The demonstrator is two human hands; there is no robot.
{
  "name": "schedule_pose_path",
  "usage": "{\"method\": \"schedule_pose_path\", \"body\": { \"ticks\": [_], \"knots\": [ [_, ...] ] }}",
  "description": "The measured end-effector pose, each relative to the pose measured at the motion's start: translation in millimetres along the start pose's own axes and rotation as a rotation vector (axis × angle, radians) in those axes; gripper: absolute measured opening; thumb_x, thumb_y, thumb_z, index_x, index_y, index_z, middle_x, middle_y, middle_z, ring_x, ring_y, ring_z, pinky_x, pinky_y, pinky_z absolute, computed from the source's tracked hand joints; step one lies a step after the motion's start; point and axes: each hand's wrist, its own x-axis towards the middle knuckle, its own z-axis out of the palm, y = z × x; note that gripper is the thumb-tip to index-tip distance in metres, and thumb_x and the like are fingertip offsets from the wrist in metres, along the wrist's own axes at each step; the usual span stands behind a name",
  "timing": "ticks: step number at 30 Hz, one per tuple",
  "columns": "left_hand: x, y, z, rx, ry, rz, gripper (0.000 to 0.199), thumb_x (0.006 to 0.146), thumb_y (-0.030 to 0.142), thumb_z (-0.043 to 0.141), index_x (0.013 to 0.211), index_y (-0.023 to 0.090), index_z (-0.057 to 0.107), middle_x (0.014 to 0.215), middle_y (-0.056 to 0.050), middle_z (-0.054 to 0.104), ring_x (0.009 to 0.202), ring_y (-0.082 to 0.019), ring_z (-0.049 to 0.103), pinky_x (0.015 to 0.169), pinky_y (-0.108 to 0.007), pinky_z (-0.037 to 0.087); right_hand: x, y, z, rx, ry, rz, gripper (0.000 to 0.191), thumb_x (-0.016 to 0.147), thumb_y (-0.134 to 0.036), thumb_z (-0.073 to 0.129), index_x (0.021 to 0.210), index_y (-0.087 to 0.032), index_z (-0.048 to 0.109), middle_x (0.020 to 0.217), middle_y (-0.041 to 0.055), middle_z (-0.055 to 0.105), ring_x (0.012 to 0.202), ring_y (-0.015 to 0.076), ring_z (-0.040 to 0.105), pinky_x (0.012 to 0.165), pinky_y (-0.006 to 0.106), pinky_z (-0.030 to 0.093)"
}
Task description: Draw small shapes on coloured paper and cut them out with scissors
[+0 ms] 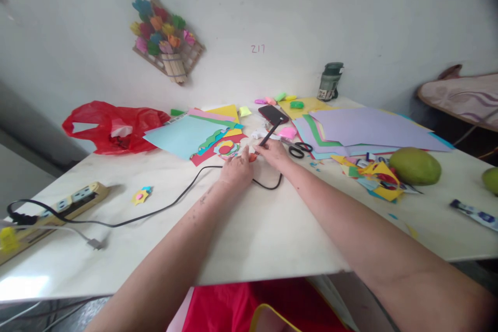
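My right hand [273, 152] is closed round a black pen [271, 133], which slants up and away from the fingers. Close beside it, my left hand [237, 167] rests on the table with its fingers drawn together; what they hold is too small and partly hidden. A small orange-red piece [252, 157] shows between the two hands. Just left of the fingertips lies a layered round paper shape [226, 148] with a red centre. Black-handled scissors [299, 150] lie to the right of my right hand, and a dark phone [272, 113] lies behind the pen.
Coloured paper sheets [182, 136] lie left, with more sheets [365, 127] right. A black cord [155, 216] runs from a power strip [80, 198] toward my hands. Paper scraps [379, 179], a green mango [414, 166], a tube [472, 215] and a red plastic bag [101, 140] occupy the sides.
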Motion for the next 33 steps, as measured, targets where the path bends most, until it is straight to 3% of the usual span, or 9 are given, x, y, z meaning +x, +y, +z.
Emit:
{"method": "schedule_pose_path", "body": {
  "ticks": [3, 17, 33],
  "knots": [
    [6, -6, 3.6, -0.008, 0.043, -0.027, 0.057, 0.091, 0.014, 0.032, 0.147, 0.004, 0.025, 0.129, -0.021, 0.059, 0.121, -0.028, 0.055, 0.101, -0.04, 0.041, 0, -1, -2, -0.003, -0.04, 0.0, 0.016, 0.084, -0.03, 0.061, 0.084, -0.018, 0.072, 0.081, 0.0056, 0.074, 0.08, 0.0188, 0.068, 0.072, 0.025, 0.047],
    [18, -26, 16.2, -0.096, 0.155, 0.009, 0.049, 0.089, 0.023, 0.046, 0.138, 0.02, 0.048, 0.125, -0.012, 0.062, 0.126, -0.026, 0.049, 0.104, -0.04, 0.04, 0, 4, -2, -0.004, -0.066, -0.048, 0.014, 0.081, -0.031, 0.066, 0.084, -0.018, 0.073, 0.083, 0.0048, 0.074, 0.083, 0.0186, 0.068, 0.076, 0.026, 0.049],
    [14, -23, 15.3, -0.08, 0.161, -0.007, 0.049, 0.089, 0.026, 0.049, 0.138, 0.021, 0.048, 0.117, -0.013, 0.063, 0.118, -0.024, 0.055, 0.101, -0.037, 0.042, 1, 2, -3, -0.013, -0.07, -0.051, 0.011, 0.078, -0.028, 0.068, 0.081, -0.019, 0.073, 0.081, 0.004, 0.074, 0.082, 0.0186, 0.067, 0.075, 0.027, 0.049]
  ]
}}
